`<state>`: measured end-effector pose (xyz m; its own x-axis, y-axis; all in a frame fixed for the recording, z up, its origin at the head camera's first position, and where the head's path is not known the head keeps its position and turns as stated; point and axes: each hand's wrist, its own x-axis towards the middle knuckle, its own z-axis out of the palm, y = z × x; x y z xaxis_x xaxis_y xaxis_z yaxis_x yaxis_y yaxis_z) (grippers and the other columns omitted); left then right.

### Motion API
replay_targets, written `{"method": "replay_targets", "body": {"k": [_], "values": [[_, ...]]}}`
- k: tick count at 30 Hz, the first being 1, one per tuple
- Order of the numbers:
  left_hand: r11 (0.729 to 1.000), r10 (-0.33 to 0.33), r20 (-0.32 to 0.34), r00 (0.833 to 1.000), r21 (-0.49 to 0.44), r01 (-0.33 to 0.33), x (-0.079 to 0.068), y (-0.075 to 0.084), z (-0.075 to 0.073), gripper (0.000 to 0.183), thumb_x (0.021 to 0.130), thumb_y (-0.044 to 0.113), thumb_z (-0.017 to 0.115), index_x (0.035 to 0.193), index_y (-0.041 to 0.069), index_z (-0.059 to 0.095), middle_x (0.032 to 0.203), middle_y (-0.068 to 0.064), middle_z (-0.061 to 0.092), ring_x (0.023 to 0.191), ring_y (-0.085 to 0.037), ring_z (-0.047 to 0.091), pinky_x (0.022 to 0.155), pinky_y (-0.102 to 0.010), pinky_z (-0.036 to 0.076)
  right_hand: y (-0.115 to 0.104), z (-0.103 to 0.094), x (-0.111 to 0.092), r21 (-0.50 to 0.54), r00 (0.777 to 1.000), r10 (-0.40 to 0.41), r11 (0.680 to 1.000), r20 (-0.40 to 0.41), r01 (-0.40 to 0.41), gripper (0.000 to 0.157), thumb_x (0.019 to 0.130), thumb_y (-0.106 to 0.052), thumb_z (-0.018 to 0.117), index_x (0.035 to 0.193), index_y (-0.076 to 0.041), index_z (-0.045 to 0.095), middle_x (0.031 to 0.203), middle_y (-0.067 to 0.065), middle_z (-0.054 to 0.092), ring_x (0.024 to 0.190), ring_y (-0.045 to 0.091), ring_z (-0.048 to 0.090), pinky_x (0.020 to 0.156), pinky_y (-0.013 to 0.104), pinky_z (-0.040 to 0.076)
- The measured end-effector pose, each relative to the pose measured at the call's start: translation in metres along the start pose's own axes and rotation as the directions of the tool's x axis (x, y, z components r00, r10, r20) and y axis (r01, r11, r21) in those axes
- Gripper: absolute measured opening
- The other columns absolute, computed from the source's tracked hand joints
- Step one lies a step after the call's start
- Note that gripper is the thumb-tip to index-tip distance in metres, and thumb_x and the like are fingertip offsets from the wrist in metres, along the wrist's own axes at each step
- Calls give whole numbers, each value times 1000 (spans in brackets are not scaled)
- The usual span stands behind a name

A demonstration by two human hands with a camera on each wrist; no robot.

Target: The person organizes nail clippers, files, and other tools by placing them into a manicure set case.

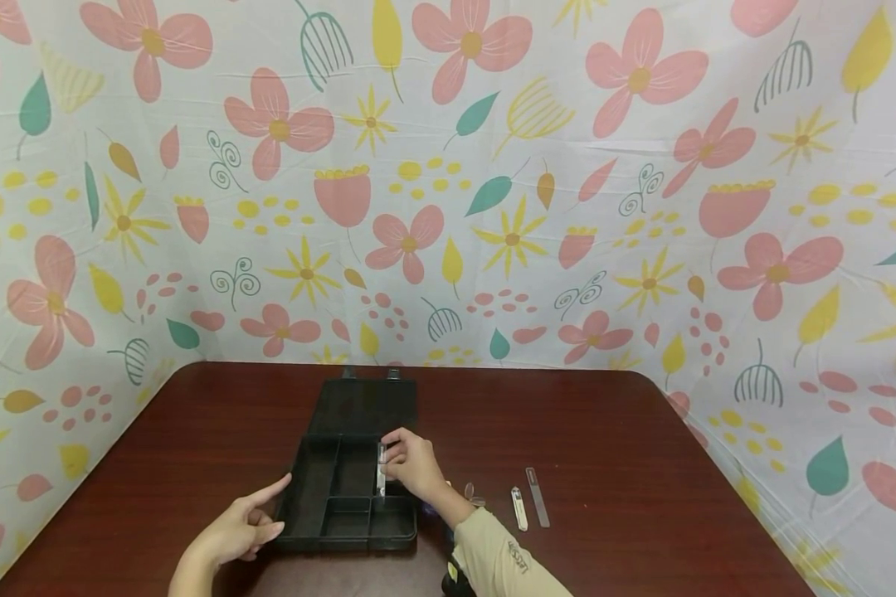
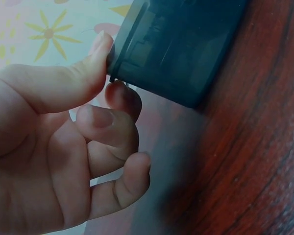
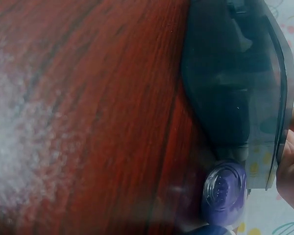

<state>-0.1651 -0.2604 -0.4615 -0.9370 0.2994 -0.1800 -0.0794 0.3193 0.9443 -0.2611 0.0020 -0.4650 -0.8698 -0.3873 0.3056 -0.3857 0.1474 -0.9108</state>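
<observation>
A black plastic compartment box (image 1: 309,489) lies with its lid (image 1: 363,406) folded back, away from me. At the box's left side, my left hand (image 1: 231,531) holds the wall near the front corner; in the left wrist view the thumb (image 2: 95,66) lies against the rim and the other fingers curl below. My right hand (image 1: 416,471) reaches over the right wall and pinches a slim pale strip (image 1: 382,481) standing in the right compartment. Fingers partly cover the strip, so I cannot tell its kind.
To the right lie a nail clipper (image 1: 519,508) and a grey nail file (image 1: 538,497). Clear rounded pieces (image 1: 474,494) sit by the right wrist. A purple item with a clear top (image 3: 224,191) stands beside the box. Part of a black object (image 1: 457,579) shows by the sleeve.
</observation>
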Motion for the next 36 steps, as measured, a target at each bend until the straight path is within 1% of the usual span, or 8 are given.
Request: {"method": "replay_targets", "body": {"k": [5,9,12,15,18,25,30,36], "values": [[1000,-12,-8,1000,4,12,0,0,0,72,85,11,60,140,0,15,57,1,37,47,-10,34,47,-27,35,8,-1,1,-199,998,-69,978,5,68,31,66,17,67,94,8,58,75,15,61,66,24,62,55,22,48],[1000,-11,-8,1000,4,11,0,0,1,72,85,11,60,140,-1,15,57,1,37,47,-10,34,47,-27,35,8,-5,2,-423,984,-176,891,22,169,30,65,4,75,92,2,62,85,7,59,79,19,57,68,23,45],[1000,-10,-6,1000,3,10,0,1,1,72,86,11,60,140,-1,15,57,1,37,47,-10,34,47,-27,35,8,-8,3,-523,976,-218,828,28,200,30,64,-4,79,91,-3,65,90,4,59,88,18,50,78,29,42],[1000,-10,-7,1000,6,10,0,0,0,71,86,11,60,140,-1,15,57,1,37,47,-10,34,47,-27,35,10,-10,3,-556,973,-229,804,36,210,30,64,-8,80,91,-5,67,92,3,62,92,19,48,84,37,37],[1000,-14,-7,1000,7,14,0,1,0,72,86,11,60,140,-1,15,57,1,37,47,-10,34,47,-26,35,12,-12,2,-570,974,-223,795,44,208,32,64,-10,80,93,-5,68,94,3,64,92,19,47,83,41,34],[1000,-19,0,1000,5,19,0,1,0,72,86,13,60,140,-1,15,56,2,37,46,-9,33,46,-26,34,15,-13,0,-600,987,-151,784,60,156,35,67,-11,78,99,-6,68,93,0,64,92,17,46,80,40,31],[1000,-28,-2,1000,0,28,1,1,1,72,86,14,60,141,0,16,55,3,36,46,-9,31,46,-26,33,16,-13,-3,-594,993,-86,796,82,118,34,70,-10,76,102,-5,67,93,1,62,95,19,46,83,41,31],[999,-32,-8,999,3,32,0,2,0,72,86,12,60,141,1,16,55,2,36,46,-10,32,47,-26,34,15,-13,-3,-562,993,-86,819,82,117,34,70,-8,75,103,-3,66,94,4,59,95,20,45,84,43,31]]}}
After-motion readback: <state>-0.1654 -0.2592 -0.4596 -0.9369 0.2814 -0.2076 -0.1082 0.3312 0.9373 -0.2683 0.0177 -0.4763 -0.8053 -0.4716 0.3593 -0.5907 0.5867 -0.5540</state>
